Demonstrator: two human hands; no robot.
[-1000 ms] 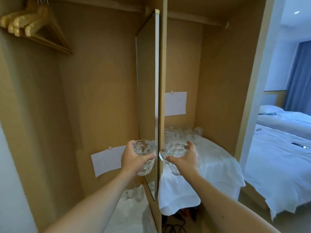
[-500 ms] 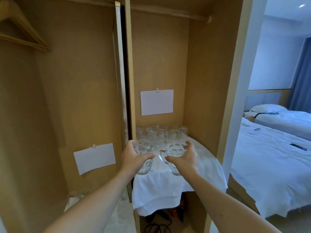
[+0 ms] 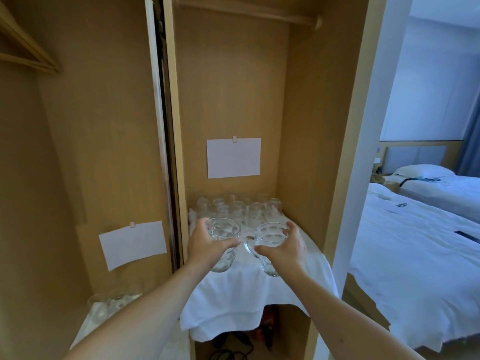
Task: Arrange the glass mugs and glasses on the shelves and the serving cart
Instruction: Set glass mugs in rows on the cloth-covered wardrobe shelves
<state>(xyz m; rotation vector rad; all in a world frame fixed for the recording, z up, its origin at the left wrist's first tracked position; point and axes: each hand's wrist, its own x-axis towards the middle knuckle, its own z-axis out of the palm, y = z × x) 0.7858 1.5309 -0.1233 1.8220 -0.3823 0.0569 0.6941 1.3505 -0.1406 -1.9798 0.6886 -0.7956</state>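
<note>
Moved: both mugs now over white cloth (image 3: 249, 289), earlier at divider.
Left hand (image 3: 205, 246): grasping left mug (image 3: 224, 242).
Right hand (image 3: 284, 249): grasping right mug (image 3: 268, 245).
Glasses (image 3: 239, 207): behind mugs, on cloth.

wooden wardrobe (image 3: 233, 74), white bed (image 3: 415, 268), blue curtain (image 3: 471, 141)

**Much of the wardrobe scene stayed out of sight**

Glasses (image 3: 114, 302) left of the white cloth (image 3: 249, 294) were blurred and partly hidden behind a forearm. A hanger (image 3: 26, 53) above them was cut by the frame's edge. Cables (image 3: 231, 349) beneath the cloth lay in shadow, indistinct.
</note>
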